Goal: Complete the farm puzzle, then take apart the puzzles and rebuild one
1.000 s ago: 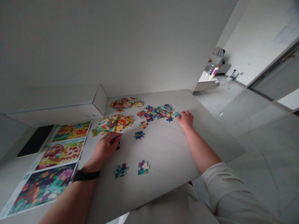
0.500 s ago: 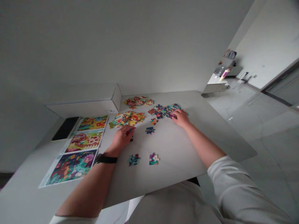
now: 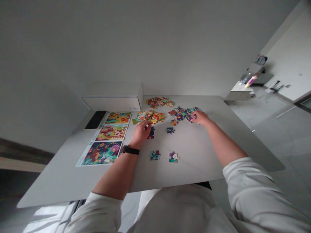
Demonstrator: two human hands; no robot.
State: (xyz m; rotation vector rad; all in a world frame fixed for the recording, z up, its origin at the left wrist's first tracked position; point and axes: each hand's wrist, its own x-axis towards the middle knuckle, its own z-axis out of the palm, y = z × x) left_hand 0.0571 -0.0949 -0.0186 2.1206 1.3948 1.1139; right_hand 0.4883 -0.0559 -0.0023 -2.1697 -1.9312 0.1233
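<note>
My left hand (image 3: 143, 131) hovers by the front of the yellow-orange pile of puzzle pieces (image 3: 157, 117). Its fingers are curled, and what they hold, if anything, is hidden. Just right of it lies a dark blue puzzle piece (image 3: 151, 133), partly covered by the hand. My right hand (image 3: 200, 117) is at the right end of the blue-teal pile (image 3: 181, 114), fingertips closed on a purplish puzzle piece (image 3: 193, 117). Nearer me lie a teal piece (image 3: 155, 155) and a purple-and-white piece (image 3: 174, 157), set apart. A blue piece (image 3: 170, 130) and an orange piece (image 3: 174, 122) lie between.
Three picture sheets (image 3: 103, 153) lie in a column on the left of the grey table (image 3: 194, 165). A black phone-like slab (image 3: 96, 120) is beside them. A white box (image 3: 111, 103) stands against the wall, with a red-pink pile (image 3: 159, 102) to its right.
The camera view has turned, shifting the table rightward in the picture. The dark blue piece beside my left hand shows more. My right hand stays at the blue-teal pile.
</note>
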